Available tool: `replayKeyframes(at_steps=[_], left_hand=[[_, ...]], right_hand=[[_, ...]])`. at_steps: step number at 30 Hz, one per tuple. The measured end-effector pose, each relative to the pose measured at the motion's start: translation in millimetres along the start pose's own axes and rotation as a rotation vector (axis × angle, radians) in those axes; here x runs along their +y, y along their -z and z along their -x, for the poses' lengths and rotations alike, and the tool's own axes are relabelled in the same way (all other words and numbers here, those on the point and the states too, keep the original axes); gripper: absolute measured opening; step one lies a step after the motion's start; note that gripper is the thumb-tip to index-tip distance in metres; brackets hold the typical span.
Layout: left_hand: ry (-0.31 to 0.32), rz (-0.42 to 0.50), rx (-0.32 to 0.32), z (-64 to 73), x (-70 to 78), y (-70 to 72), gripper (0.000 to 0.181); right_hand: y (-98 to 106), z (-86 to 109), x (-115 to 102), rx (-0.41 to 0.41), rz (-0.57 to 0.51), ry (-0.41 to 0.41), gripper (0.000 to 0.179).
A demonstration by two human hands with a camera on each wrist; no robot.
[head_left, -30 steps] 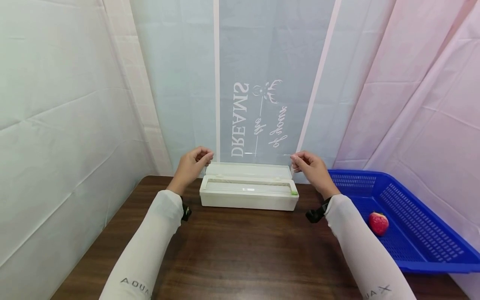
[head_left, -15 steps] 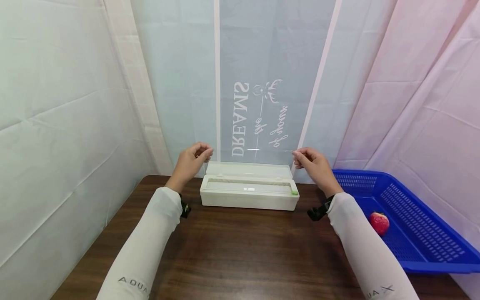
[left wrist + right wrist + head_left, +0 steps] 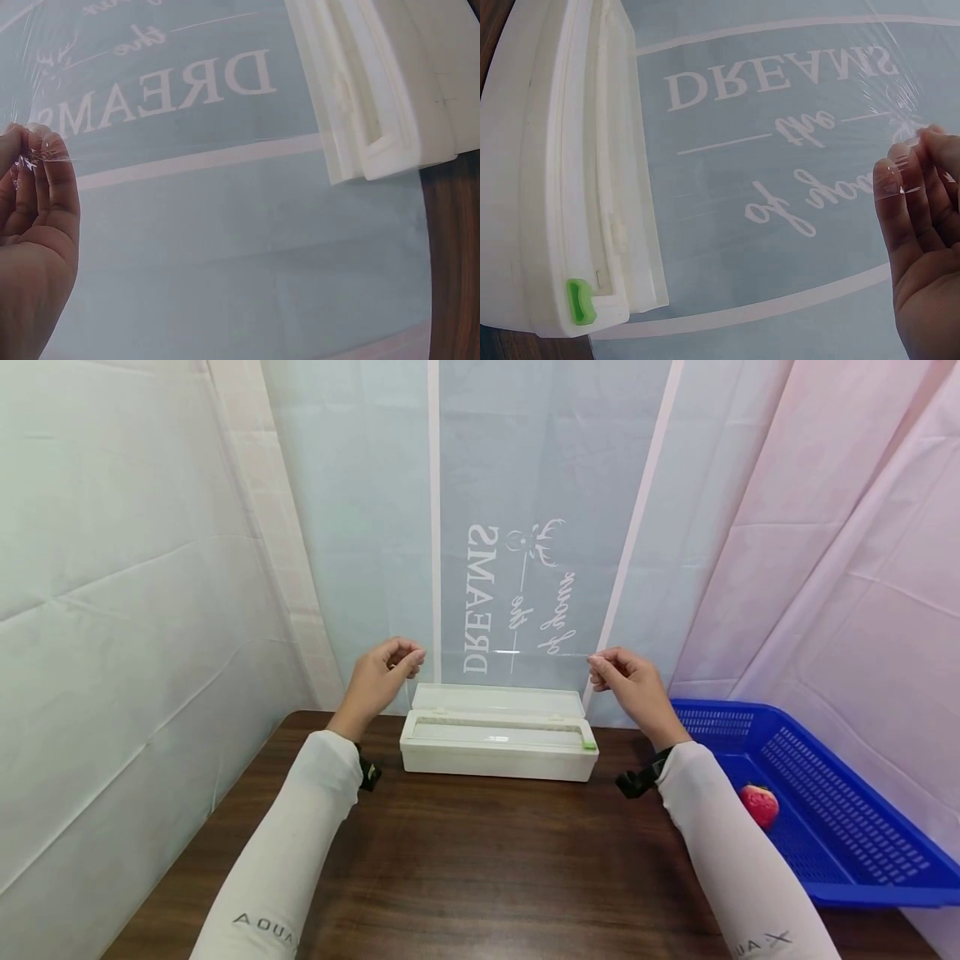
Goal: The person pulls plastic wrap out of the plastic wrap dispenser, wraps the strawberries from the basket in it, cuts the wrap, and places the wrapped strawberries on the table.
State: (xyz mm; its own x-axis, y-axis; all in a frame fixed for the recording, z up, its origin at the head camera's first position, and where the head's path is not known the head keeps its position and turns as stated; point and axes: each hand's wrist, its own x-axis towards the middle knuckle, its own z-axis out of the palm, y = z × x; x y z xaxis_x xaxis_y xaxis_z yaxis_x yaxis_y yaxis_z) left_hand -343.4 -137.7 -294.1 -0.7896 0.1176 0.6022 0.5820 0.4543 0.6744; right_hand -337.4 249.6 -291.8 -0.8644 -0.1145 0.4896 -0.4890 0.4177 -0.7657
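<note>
A clear sheet of cling film (image 3: 894,105) stretches up from a long white cling film dispenser (image 3: 498,763) to both hands. My left hand (image 3: 378,681) pinches the film's left corner between thumb and fingers, where it bunches into shiny creases in the left wrist view. The opposite corner is pinched by my right hand (image 3: 636,687), with film wrapped across its fingertips. Both hands are raised above and beyond the box, one near each end. The dispenser's lid (image 3: 498,700) is tipped back against the curtain. A green slide cutter (image 3: 580,301) sits at the right end of its slot.
To the right stands a blue perforated basket (image 3: 862,893) holding a red strawberry-like fruit (image 3: 759,806). The dark wooden table (image 3: 487,860) extends in front of the dispenser. A printed curtain (image 3: 375,527) hangs behind, with pale cloth (image 3: 135,610) at the sides.
Both hands have risen slightly and drifted a little apart, drawing the film's edge higher above the dispenser. The dispenser and the fruit have stayed where they were.
</note>
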Motion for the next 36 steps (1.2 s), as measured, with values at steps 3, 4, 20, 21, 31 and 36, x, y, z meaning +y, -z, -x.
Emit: replayKeyframes(at_steps=[3, 4, 20, 21, 31, 36], left_hand=[[-0.013, 0.002, 0.005, -1.2, 1.6, 1.4, 0.028], [-0.018, 0.001, 0.008, -1.7, 1.8, 1.9, 0.027], [-0.054, -0.004, 0.057, -8.8, 13.6, 8.3, 0.023], [-0.055, 0.001, 0.056, -9.3, 14.3, 8.8, 0.023], [-0.073, 0.0, 0.059, -14.5, 17.5, 13.0, 0.023], [-0.092, -0.019, 0.072, -17.9, 21.5, 14.6, 0.02]], right_hand=[[1, 0.7, -9, 0.0, -0.017, 0.006, 0.033], [1, 1.5, -14, -0.001, -0.022, 0.014, 0.032], [4, 4.3, -50, 0.018, -0.035, 0.082, 0.027], [5, 3.6, -51, 0.02, -0.034, 0.082, 0.027], [9, -1.8, -56, 0.028, -0.022, 0.071, 0.027], [12, -3.4, -61, 0.032, -0.022, 0.091, 0.026]])
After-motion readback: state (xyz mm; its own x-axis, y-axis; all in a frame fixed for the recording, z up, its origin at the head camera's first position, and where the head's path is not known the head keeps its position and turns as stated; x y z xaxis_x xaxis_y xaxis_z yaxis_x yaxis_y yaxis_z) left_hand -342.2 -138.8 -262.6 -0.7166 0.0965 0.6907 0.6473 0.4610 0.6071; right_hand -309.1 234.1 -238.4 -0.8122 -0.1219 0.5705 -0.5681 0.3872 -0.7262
